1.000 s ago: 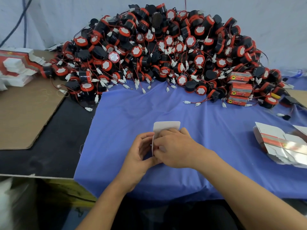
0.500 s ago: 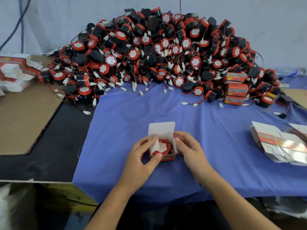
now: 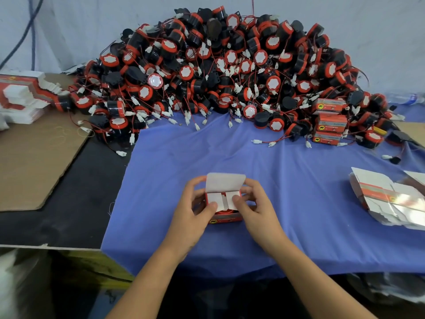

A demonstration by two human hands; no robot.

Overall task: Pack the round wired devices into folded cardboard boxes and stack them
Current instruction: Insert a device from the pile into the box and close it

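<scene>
Your left hand [image 3: 192,211] and your right hand [image 3: 258,209] are bare. Your thumb nails [image 3: 212,205] are short and plain. Your left forearm [image 3: 147,279] and your right forearm [image 3: 317,275] are bare too, slim and smooth, as far down as they show.

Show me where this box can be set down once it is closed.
Bare blue cloth lies right of the box up to the flat cartons, and beyond it up to the device heap. The brown cardboard is mostly bare. Heap and packed boxes are crowded.
</scene>
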